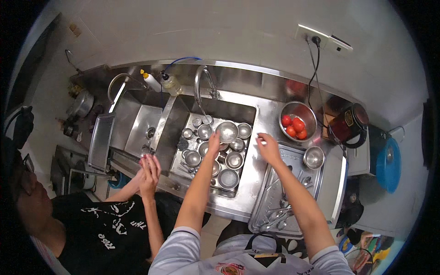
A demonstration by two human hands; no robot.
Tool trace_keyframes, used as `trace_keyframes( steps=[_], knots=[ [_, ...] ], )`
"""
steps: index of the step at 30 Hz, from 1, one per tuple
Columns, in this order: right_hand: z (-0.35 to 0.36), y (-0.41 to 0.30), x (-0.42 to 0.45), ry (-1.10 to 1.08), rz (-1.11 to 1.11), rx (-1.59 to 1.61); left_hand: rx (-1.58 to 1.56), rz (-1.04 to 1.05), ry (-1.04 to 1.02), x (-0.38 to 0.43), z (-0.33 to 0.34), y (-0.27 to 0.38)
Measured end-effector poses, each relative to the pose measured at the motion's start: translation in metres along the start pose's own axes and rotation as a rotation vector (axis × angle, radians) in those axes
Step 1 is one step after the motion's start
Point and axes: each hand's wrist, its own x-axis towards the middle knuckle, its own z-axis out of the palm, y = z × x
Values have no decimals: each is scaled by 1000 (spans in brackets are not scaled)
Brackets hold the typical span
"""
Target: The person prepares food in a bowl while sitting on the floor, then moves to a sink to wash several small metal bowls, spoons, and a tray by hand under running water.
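Observation:
My left hand point(213, 145) grips the rim of a round stainless steel bowl point(227, 131), held above the sink basin point(247, 168). Below it sit several small steel bowls point(234, 160) and cups, with spoons point(187, 168) among them. A dark scouring pad point(182, 144) lies at the basin's left side. Over the counter strip right of the basin is my right hand point(268, 147), fingers loosely bent, with nothing visible in it. Under my right forearm, a metal tray point(263, 209) holds several spoons point(278, 216) and a small steel bowl point(314, 157).
A person at left holds both hands point(150, 170) over the second basin point(141, 120). The faucet point(198, 86) arches over my basin; soap bottles point(172, 85) stand behind. Tomatoes fill part of a steel bowl point(298, 106) near an electric kettle point(349, 125). A rectangular tray point(101, 142) leans left.

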Motion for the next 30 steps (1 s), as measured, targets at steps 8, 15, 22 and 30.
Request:
trace_keyframes(
  steps=[8,15,22,30],
  knots=[
    [-138,41,-75,382,122,-244,-76,-43,49,73,3,24],
    [-185,75,-118,661,118,-501,-123,-140,145,67,3,10],
    [-186,132,-148,827,225,-621,-200,55,306,74,-40,15],
    [-176,181,-149,716,556,57,-263,97,169,54,-10,25]
  ],
)
